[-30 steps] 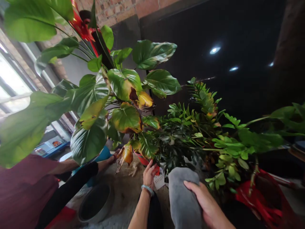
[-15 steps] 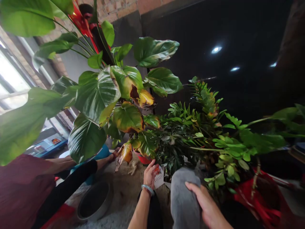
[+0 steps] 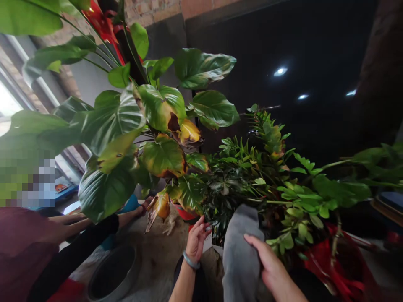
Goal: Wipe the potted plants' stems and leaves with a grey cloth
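Observation:
In my right hand (image 3: 270,268) is a soft grey cloth (image 3: 241,251), with the thumb pressed on its face and the other fingers hidden behind it. The cloth stands in front of dark green foliage (image 3: 225,186). My left hand (image 3: 197,240), a bangle on its wrist, is raised with fingers apart and slightly bent, holding nothing. Just beyond its fingertips are a red pot (image 3: 185,213) and a large-leaved plant (image 3: 163,155) with yellow and brown leaf edges. A white printed card (image 3: 208,242) is partly hidden behind that hand.
At left, another person (image 3: 25,247) in a maroon top reaches toward the plants. A round grey basin (image 3: 113,272) stands on the floor. Red wrapping (image 3: 340,264) surrounds a pot at right. Behind rises a dark glossy wall (image 3: 283,37).
The grey cloth has tilted and narrowed in my right hand. My left hand has risen slightly, its fingers near the foliage. The view has shifted a little to the right.

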`<state>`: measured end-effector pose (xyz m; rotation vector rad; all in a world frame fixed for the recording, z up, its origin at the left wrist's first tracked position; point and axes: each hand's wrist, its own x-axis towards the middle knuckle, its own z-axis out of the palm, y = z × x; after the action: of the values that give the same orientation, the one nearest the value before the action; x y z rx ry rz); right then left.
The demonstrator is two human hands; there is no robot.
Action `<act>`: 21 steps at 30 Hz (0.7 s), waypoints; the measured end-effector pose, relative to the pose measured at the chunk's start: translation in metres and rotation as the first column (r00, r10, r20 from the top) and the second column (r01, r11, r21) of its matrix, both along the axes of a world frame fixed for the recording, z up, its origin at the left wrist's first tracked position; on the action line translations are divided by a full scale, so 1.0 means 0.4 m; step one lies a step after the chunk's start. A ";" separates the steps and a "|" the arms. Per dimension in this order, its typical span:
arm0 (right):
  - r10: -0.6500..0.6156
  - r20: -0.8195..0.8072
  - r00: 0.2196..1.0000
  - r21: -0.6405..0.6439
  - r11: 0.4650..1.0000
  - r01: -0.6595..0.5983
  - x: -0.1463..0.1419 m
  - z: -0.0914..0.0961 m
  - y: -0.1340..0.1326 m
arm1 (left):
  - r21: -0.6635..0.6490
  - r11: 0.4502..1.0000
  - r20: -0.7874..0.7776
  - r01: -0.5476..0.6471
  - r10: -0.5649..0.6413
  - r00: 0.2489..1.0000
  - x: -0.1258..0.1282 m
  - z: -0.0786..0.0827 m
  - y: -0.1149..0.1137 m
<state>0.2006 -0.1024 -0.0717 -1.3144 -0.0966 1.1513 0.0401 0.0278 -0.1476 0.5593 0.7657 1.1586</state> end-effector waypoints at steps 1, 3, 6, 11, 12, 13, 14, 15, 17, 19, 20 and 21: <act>-0.012 0.005 1.000 -0.007 1.000 0.012 -0.010 -0.016 -0.020 | 0.005 1.000 -0.001 -0.007 0.007 1.000 -0.006 0.001 -0.001; -0.016 -0.005 1.000 0.010 1.000 0.016 -0.015 -0.004 -0.050 | 0.018 1.000 -0.013 -0.011 0.011 1.000 -0.018 0.006 -0.004; -0.045 0.001 0.999 0.125 0.991 0.044 0.022 0.099 -0.043 | 0.028 1.000 -0.038 -0.010 0.011 0.999 -0.026 0.017 -0.011; -0.333 0.127 0.934 0.280 0.916 0.288 0.087 0.186 0.049 | -0.013 1.000 -0.042 -0.004 0.003 0.999 -0.010 0.019 -0.007; -0.288 0.093 0.953 0.217 0.940 0.263 0.081 0.168 0.054 | -0.021 1.000 -0.038 -0.004 0.003 0.999 -0.007 0.016 -0.003; -0.212 0.049 0.976 0.142 0.969 0.204 0.068 0.141 0.052 | -0.027 1.000 -0.032 -0.005 0.004 0.999 -0.004 0.011 0.001; -0.121 0.002 0.993 0.055 0.991 0.121 0.051 0.110 0.041 | -0.030 1.000 -0.025 -0.008 0.007 1.000 -0.002 0.006 0.005; -0.041 -0.026 0.999 -0.009 0.999 0.041 0.030 0.080 0.025 | -0.032 0.999 -0.019 -0.011 0.010 1.000 0.000 0.000 0.009; 0.087 0.008 0.996 -0.059 0.995 -0.086 -0.009 0.039 -0.018 | -0.035 0.999 -0.014 -0.026 0.025 1.000 0.001 -0.010 0.015; 0.144 0.060 0.988 -0.046 0.989 -0.142 -0.031 0.048 -0.054 | -0.045 0.998 -0.017 -0.050 0.049 0.999 0.002 -0.017 0.018; 0.129 0.086 0.988 -0.026 0.992 -0.127 -0.032 0.070 -0.063 | -0.051 0.997 -0.019 -0.059 0.058 0.998 0.002 -0.019 0.019; 0.077 0.121 0.990 0.008 0.997 -0.078 -0.025 0.102 -0.063 | -0.058 0.997 -0.018 -0.060 0.059 0.998 0.001 -0.020 0.018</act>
<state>0.1906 -0.1275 -0.0310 -1.3787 -0.2452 1.1341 0.0406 0.0351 -0.1556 0.5009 0.8325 1.1835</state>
